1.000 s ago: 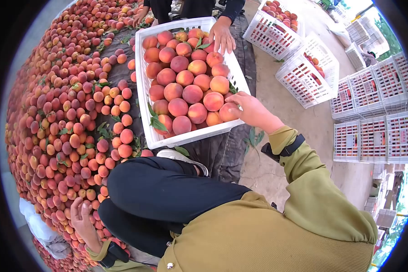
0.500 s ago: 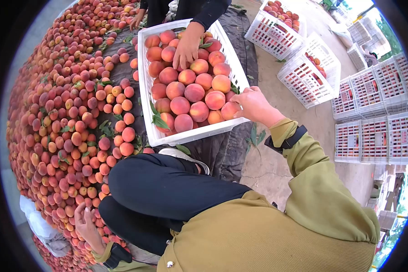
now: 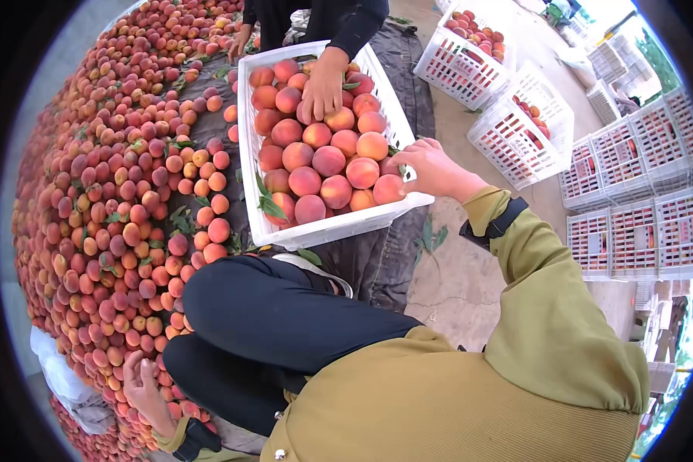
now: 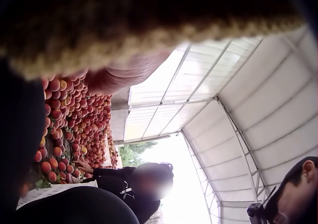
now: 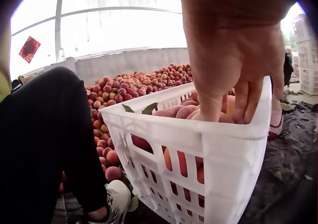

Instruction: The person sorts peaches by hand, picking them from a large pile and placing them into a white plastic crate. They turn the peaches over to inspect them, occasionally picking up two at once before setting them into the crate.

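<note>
A white crate point(image 3: 339, 231) full of peaches point(image 3: 329, 161) stands tilted across the view. At its near right corner is my right hand point(image 3: 443, 173), fingers bent down inside the rim beside a peach; in the right wrist view the fingers point(image 5: 242, 97) point down behind the rim point(image 5: 226, 129), tips hidden. My left hand point(image 3: 146, 394) lies palm up beside my knee with relaxed fingers, holding nothing. The other person's hand point(image 3: 322, 94) rests on peaches at the crate's far side.
A large heap of peaches point(image 3: 108, 239) covers the left. Crates with peaches point(image 3: 463, 65) point(image 3: 520, 142) stand at upper right, with stacked crates point(image 3: 635, 235) further right. A dark sheet point(image 3: 373, 266) lies under the crate. White plastic point(image 3: 54, 362) lies lower left.
The other person's hand moved from the crate's right rim onto the peaches. My right hand shifted slightly right, off the corner peach. My left hand stays beside the knee.
</note>
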### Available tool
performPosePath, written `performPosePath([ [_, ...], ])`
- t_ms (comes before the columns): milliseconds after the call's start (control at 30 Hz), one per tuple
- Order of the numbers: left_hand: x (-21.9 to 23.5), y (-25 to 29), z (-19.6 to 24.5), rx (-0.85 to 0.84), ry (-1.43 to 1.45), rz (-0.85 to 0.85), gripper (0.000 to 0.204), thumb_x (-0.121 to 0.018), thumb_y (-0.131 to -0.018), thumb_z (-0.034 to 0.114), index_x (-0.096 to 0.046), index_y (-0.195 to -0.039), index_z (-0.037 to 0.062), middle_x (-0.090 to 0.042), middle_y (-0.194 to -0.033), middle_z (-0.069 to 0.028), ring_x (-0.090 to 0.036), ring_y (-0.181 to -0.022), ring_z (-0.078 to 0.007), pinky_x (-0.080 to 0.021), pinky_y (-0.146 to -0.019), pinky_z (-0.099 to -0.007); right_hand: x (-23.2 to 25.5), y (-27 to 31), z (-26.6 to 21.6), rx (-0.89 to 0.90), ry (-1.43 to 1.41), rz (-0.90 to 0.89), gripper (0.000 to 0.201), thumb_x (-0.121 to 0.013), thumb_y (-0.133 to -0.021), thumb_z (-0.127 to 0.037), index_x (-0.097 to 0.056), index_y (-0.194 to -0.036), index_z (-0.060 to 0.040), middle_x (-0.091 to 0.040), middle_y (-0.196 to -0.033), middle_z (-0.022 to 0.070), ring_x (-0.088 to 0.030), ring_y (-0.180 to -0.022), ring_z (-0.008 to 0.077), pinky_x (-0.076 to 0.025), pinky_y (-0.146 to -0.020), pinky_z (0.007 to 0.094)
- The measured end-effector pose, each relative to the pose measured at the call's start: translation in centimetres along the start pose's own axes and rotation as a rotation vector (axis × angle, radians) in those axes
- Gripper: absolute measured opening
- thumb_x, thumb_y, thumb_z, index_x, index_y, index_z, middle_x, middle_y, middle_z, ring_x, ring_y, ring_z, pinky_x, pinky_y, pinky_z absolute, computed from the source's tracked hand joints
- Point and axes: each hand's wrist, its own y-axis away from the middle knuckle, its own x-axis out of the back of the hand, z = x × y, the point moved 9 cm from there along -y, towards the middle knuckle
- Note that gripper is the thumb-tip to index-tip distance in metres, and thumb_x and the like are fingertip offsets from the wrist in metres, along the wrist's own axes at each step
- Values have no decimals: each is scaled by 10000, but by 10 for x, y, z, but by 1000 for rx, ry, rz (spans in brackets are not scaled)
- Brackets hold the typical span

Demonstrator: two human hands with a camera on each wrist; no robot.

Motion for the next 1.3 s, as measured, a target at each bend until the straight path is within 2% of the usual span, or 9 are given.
performPosePath([
  [100, 11, 4, -11, 24, -1, 26, 222, -551, -918, 126, -563, -1080, -25, -596, -955, -69, -573, -831, -116, -500, -792, -252, 21, -8, 2, 102, 200, 260, 322, -722, -647, -153, -637, -957, -169, -589, -914, 31, -522, -997, 239, -308, -993, 430],
  [233, 13, 3, -37, 66, -12, 39, 217, -557, -912, 116, -563, -1073, -29, -588, -977, -74, -572, -830, -118, -497, -767, -235, -21, -19, -5, 241, 359, 53, 315, -661, -698, -142, -626, -1009, -182, -568, -904, 48, -518, -984, 241, -326, -980, 433],
  [367, 5, 7, -29, 12, -12, 85, 190, -543, -926, 141, -581, -1050, 3, -582, -812, -10, -563, -723, -54, -469, -658, -175, -30, -31, -9, 348, 477, 186, 318, -692, -631, -138, -572, -926, -147, -557, -872, 39, -523, -855, 233, -364, -895, 378],
  [467, 0, 1, -40, 86, 75, 4, 203, -549, -915, 108, -566, -1055, -38, -585, -1008, -77, -575, -837, -122, -499, -756, -231, -23, -37, -6, 287, 457, 77, 324, -707, -619, -152, -559, -907, -142, -573, -849, 35, -543, -862, 235, -368, -922, 382],
  [667, -10, 2, -33, 72, -1, -10, 212, -543, -923, 117, -564, -1062, -41, -590, -991, -62, -575, -828, -118, -482, -745, -227, -22, -33, 8, 191, 362, 78, 404, -750, -596, -162, -531, -932, -121, -592, -861, 47, -549, -937, 260, -320, -1041, 436],
  [1000, 0, 1, -23, 71, 34, 66, 205, -538, -928, 115, -566, -1056, -43, -596, -954, -63, -573, -830, -117, -474, -745, -224, -18, -41, 11, 98, 328, -3, 345, -724, -655, -161, -555, -948, -96, -608, -909, 60, -540, -990, 274, -347, -1014, 415],
  [1067, 12, 4, -18, -6, -1, 79, 208, -539, -930, 122, -566, -1058, -39, -592, -964, -65, -574, -835, -116, -487, -760, -232, 14, -45, 20, -109, -49, 137, 268, -657, -735, -167, -581, -982, -92, -628, -959, 65, -553, -1006, 262, -377, -989, 388],
  [1200, 31, 10, -32, 40, -69, 132, 210, -533, -933, 125, -566, -1060, -38, -587, -981, -66, -574, -846, -117, -498, -770, -241, 15, -47, 4, 70, 86, 352, 370, -609, -802, -164, -561, -1165, -112, -591, -1107, 106, -521, -1090, 274, -366, -991, 387],
  [1300, 26, 10, -50, 110, -45, 103, 203, -527, -935, 128, -566, -1053, -32, -583, -985, -66, -569, -850, -112, -499, -761, -243, -10, -46, -1, 109, 123, 293, 452, -622, -800, -171, -511, -1237, -138, -556, -1182, 108, -495, -1132, 295, -341, -1015, 406],
])
